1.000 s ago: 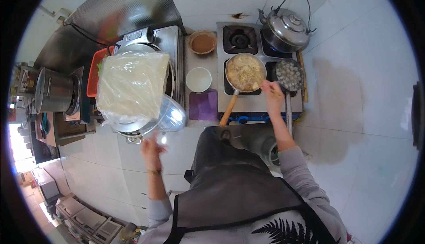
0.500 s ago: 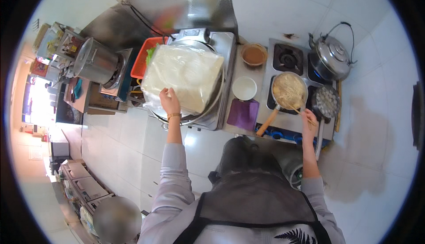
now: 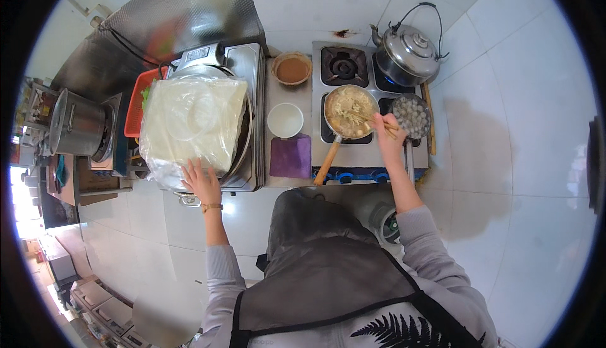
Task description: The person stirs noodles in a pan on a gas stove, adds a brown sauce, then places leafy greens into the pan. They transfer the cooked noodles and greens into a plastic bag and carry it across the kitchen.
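Note:
My right hand [image 3: 388,134] is closed around a pair of chopsticks [image 3: 363,117], whose tips dip into the pale noodles and broth in a wooden-handled pan [image 3: 327,158]. The pan sits on a gas stove. On the left, my left hand [image 3: 202,180] is open with spread fingers, at the near edge of a clear plastic bag [image 3: 221,117]. Flat, pale yellow sheets seem to be inside the bag. It covers most of a round electric griddle [image 3: 245,152], and a round outline shows through its middle.
Right of the noodle pan stands a pan of round, dark pieces [image 3: 409,117], with a metal kettle [image 3: 413,54] behind it over a blue flame. Between griddle and stove are a brown bowl [image 3: 292,69], a white bowl [image 3: 285,120] and a purple cloth [image 3: 290,156]. A steel pot [image 3: 79,124] stands far left.
The view has swung right, so everything sits further left. My left fingers, earlier bunched on the plastic, are now spread. The chopsticks have gone deeper among the noodles, and my right hand is nearer the pan.

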Demonstrator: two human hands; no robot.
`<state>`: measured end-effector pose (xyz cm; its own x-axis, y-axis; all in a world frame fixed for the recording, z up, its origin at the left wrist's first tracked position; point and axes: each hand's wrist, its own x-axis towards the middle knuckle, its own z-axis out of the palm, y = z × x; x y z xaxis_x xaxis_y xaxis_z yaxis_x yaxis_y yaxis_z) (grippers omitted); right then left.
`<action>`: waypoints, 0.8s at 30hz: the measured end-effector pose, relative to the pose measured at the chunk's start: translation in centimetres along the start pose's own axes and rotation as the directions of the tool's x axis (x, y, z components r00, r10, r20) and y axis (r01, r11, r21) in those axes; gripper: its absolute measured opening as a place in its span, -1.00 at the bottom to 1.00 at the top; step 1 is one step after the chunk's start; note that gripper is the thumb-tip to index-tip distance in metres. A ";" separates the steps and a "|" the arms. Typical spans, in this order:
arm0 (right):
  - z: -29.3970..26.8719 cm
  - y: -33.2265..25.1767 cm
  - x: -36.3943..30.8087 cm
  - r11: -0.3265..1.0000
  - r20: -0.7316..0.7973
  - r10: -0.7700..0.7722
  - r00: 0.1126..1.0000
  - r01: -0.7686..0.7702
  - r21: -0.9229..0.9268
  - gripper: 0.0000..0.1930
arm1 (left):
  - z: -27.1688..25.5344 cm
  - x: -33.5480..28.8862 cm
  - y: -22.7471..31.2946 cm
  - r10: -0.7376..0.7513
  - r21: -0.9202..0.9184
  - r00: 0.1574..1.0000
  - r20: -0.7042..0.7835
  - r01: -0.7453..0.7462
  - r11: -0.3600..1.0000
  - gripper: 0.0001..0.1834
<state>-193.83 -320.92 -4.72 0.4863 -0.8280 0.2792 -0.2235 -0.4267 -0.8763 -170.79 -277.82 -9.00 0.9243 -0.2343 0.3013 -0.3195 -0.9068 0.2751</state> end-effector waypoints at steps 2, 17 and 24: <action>0.7 0.5 0.7 0.995 0.107 0.100 0.989 -0.100 -0.007 -0.76 | -1.0 -0.4 0.5 0.001 -0.077 1.000 -0.024 -0.003 0.997 -0.55; 0.2 2.3 -6.6 0.819 0.452 -0.315 0.834 0.480 -0.315 -0.63 | -12.1 2.2 -12.2 -0.483 -0.389 0.781 -0.396 0.333 0.859 -0.85; -3.9 0.8 -11.1 0.568 0.004 -0.249 0.969 0.149 -0.809 -0.57 | -4.0 17.6 -26.9 -0.545 -0.750 0.824 -0.159 0.258 0.609 -0.70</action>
<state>-202.71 -313.45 -6.96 0.5297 -0.6945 0.4869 -0.7382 -0.6602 -0.1385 -146.72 -256.15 -7.44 0.9020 0.3566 0.2435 -0.1128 -0.3498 0.9300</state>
